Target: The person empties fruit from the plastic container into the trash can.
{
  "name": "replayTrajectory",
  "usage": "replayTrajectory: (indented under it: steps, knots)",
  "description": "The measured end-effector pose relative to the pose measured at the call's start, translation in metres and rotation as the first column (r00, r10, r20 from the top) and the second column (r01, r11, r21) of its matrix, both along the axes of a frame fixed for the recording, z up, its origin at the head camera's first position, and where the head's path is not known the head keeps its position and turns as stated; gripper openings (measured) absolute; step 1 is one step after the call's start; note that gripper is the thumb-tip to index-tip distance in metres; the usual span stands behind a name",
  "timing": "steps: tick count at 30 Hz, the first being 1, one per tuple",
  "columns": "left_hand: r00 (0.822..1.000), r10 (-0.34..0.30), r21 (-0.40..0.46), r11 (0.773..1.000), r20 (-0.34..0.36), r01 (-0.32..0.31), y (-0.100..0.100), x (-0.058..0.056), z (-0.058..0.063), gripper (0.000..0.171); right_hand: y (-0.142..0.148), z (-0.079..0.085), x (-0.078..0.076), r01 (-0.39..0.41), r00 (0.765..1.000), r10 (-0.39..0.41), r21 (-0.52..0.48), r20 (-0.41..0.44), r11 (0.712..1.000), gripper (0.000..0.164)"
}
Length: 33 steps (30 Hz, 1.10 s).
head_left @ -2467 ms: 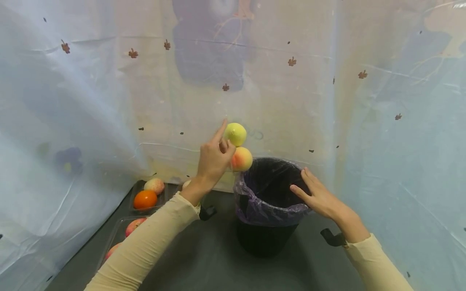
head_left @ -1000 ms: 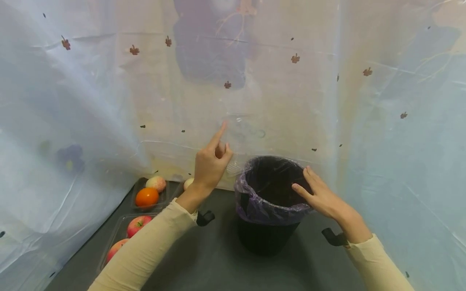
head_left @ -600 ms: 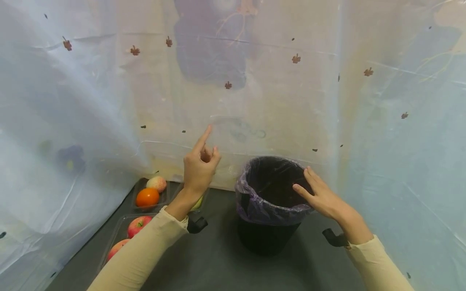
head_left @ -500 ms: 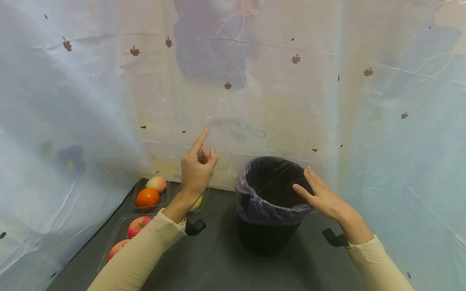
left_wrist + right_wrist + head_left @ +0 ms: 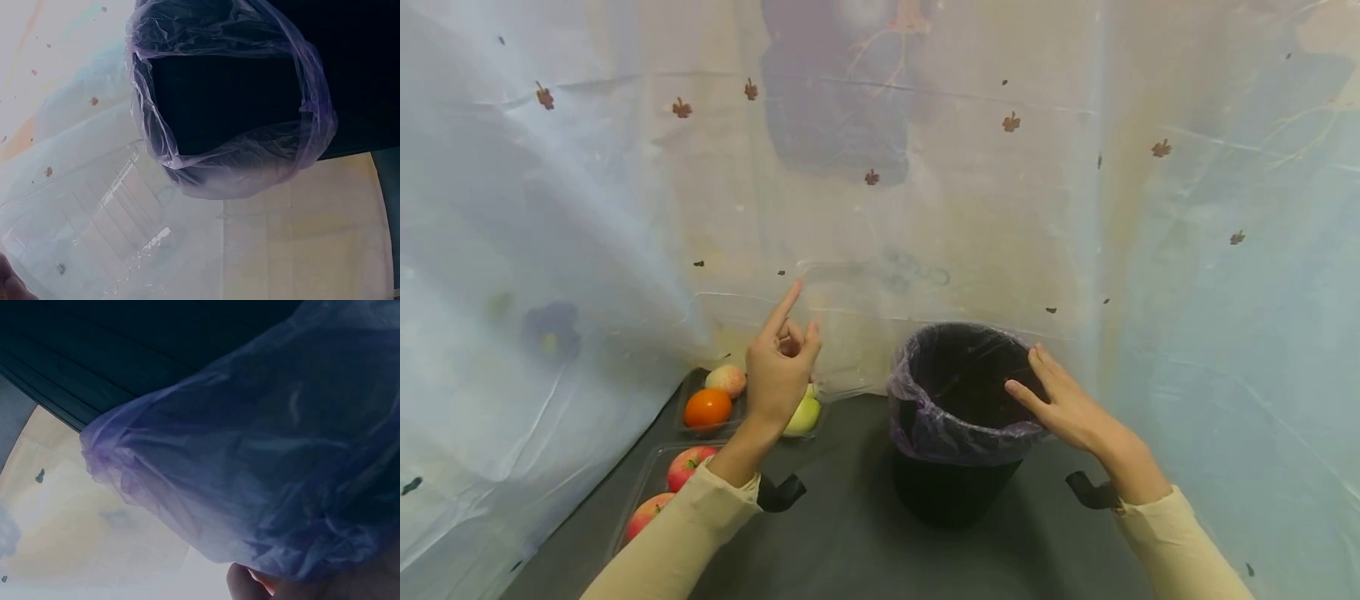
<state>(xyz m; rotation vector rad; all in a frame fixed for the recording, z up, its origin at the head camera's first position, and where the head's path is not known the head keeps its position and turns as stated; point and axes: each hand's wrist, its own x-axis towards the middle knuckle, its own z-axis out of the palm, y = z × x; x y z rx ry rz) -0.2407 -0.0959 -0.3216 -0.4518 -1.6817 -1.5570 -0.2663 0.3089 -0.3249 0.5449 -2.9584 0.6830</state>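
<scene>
My left hand point(image 5: 778, 371) pinches the edge of a clear plastic tray point(image 5: 846, 329), index finger stretched out along it. The tray hangs tilted to the left of the bin, with no fruit seen in it; the left wrist view shows its ribbed side point(image 5: 109, 209). A black bin point(image 5: 951, 492) stands upright, lined with a purple plastic bag point(image 5: 951, 440) folded over its rim. My right hand point(image 5: 1067, 404) rests on the bin's right rim, fingers and thumb fairly straight. The bin's inside is mostly too dark to make out.
At the left, clear trays hold red apples point(image 5: 687, 467), an orange fruit point(image 5: 707, 409), a speckled pale fruit point(image 5: 726, 380) and a yellow-green fruit point(image 5: 805, 416), partly behind my left hand. A printed plastic sheet point(image 5: 970, 208) hangs behind the dark table point(image 5: 842, 533).
Earlier a yellow-green fruit and a peach were at my left hand above the bin; both have gone from there. The left hand has moved left and down with the tray. The right hand stays.
</scene>
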Motion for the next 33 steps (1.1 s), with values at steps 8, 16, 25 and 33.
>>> replayTrajectory:
  steps: [8, 16, 25, 33]
  knots:
    - [0.998, -0.06, 0.024, 0.998, 0.035, 0.059, -0.011, 0.013, -0.013, 0.062, -0.001, -0.001, 0.0, 0.0, 1.0, 0.0, 0.005, -0.003, 1.0, 0.093]
    - [0.987, -0.101, 0.013, 0.995, 0.128, 0.1, -0.033, 0.001, -0.056, 0.063, -0.002, 0.0, -0.001, -0.008, 1.0, 0.008, 0.002, -0.007, 1.0, 0.093]
    - [0.966, -0.153, -0.063, 0.984, 0.211, 0.169, -0.046, 0.007, -0.086, 0.059, 0.0, 0.001, -0.001, -0.002, 1.0, 0.002, 0.0, -0.013, 1.0, 0.093]
    - [0.942, -0.153, -0.135, 0.97, 0.3, 0.201, -0.055, 0.016, -0.11, 0.059, 0.001, 0.001, 0.002, -0.009, 1.0, 0.009, -0.003, -0.011, 1.0, 0.092]
